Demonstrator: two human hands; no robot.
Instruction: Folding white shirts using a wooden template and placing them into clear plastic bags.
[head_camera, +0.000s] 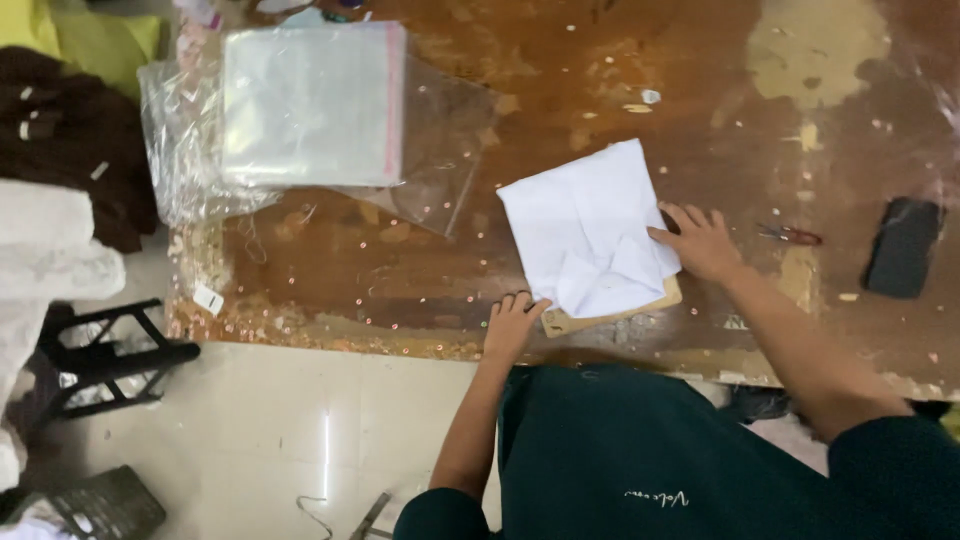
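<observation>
- Your left hand (512, 322) rested at the near edge of the wooden table (600, 80), fingers curled down onto the top just beside the near left corner of the folded white garment (585, 225); it had hold of nothing that showed.
- Your right hand (700, 240) lay flat and open, fingers spread, pressing on the right edge of the folded white garment.
- The garment sat folded into a rough square near the front edge of the table, between your two hands, on top of a thin tan board (610, 318) whose edge stuck out along its near side.
- A stack of clear plastic bags (310, 100) lay well apart, toward the far left of the table.
- Small red-handled snips (790, 236) lay just right of your right hand, and a dark flat object (903, 247) lay further right.
</observation>
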